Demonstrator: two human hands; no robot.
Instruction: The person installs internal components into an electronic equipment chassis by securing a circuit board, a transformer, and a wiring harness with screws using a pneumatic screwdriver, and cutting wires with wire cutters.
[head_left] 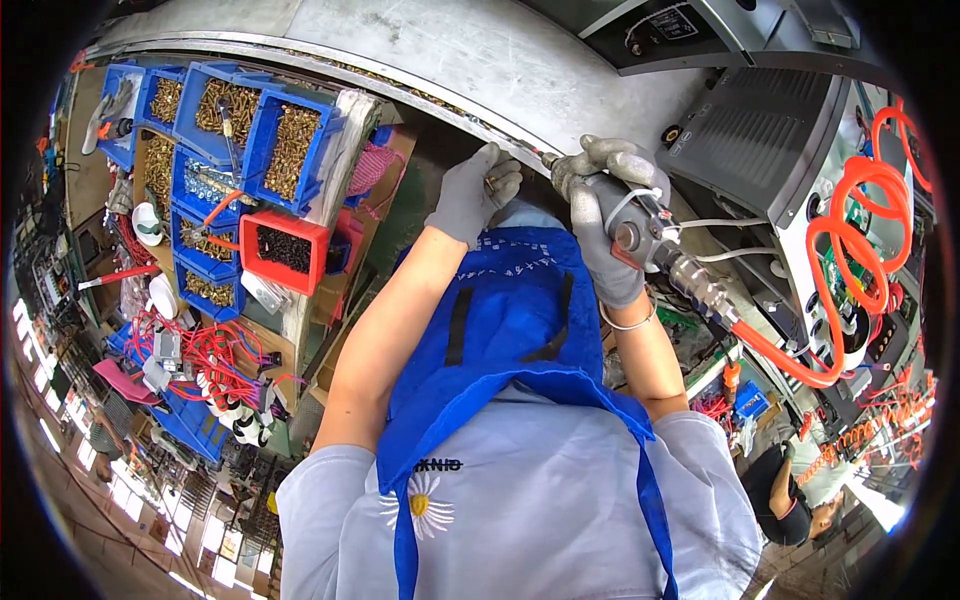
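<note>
My right hand (605, 200), in a grey glove, is wrapped round a pneumatic screwdriver (645, 232). Its bit points up and left, close to the front edge of a pale metal panel (450, 60). A red air hose (775, 358) runs off the tool's rear fitting. Just left of the bit, my left hand (475, 190), gloved too, has its fingers curled in. A small brass-coloured bit, apparently a screw (490, 184), shows between them; how many are in the palm is hidden.
Blue bins (250, 150) of brass screws and a red bin (285, 250) of black screws stand at left. Red wires (205, 360) lie below them. A grey vented housing (750, 140) and a coiled red hose (850, 230) are at right. Another person (780, 490) is at lower right.
</note>
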